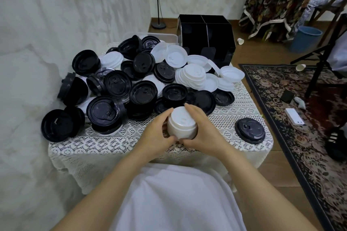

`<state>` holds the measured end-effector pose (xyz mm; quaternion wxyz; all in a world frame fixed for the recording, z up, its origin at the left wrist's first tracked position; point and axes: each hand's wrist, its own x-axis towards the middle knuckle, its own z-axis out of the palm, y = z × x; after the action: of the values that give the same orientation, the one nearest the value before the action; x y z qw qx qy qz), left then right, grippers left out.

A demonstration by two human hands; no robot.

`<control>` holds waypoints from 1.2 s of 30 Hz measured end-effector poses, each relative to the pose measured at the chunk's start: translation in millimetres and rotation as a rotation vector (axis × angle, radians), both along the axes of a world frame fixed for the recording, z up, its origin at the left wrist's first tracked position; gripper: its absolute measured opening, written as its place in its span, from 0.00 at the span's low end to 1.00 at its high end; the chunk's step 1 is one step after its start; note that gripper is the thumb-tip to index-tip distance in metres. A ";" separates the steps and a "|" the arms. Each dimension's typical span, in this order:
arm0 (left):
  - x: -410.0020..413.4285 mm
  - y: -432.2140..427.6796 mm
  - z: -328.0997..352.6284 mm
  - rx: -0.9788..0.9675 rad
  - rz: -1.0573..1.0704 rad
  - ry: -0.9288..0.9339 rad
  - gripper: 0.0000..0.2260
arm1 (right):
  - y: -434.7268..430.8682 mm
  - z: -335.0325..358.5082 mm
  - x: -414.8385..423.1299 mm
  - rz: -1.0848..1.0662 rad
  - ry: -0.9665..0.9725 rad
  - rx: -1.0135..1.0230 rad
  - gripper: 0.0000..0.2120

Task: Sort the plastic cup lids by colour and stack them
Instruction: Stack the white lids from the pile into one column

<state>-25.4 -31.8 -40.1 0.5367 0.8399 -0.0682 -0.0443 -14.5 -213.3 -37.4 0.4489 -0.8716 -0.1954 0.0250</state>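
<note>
A stack of white lids point(181, 124) stands near the front middle of the lace-covered table point(112, 142). My left hand point(156, 133) grips its left side and my right hand point(201, 129) grips its right side, thumbs meeting at the front. Behind it lies a big mixed heap: black lids point(112, 84) mostly to the left and middle, white lids point(191, 75) toward the back right. A short stack of black lids point(250, 130) sits alone at the table's front right.
A black compartment organiser point(206, 37) stands at the table's back right, with a clear tub point(159, 35) beside it. A wall runs along the left. On the floor to the right are a patterned rug point(300, 118), a blue bucket point(305, 38), paper cups and chair legs.
</note>
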 end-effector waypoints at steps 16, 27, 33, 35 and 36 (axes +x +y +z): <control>-1.3 5.2 0.2 0.043 -0.002 -0.026 0.34 | -9.8 12.6 5.9 0.112 0.110 -0.105 0.38; -2.3 6.8 0.0 0.022 0.043 0.006 0.32 | -20.1 63.2 68.8 -0.361 -0.120 0.295 0.13; -1.6 5.5 0.3 0.017 0.045 -0.001 0.32 | -17.4 64.1 67.4 -0.189 0.302 0.382 0.14; -1.6 6.0 0.1 0.014 0.048 -0.004 0.32 | -15.7 60.7 66.9 -0.163 0.306 0.339 0.14; -1.7 6.2 0.2 0.016 0.049 -0.001 0.32 | -15.7 59.5 69.7 -0.208 0.234 0.356 0.14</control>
<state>-27.1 -25.5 -39.9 0.5309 0.8455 -0.0473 -0.0314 55.1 -229.0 22.2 0.6154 -0.7852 -0.0526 0.0446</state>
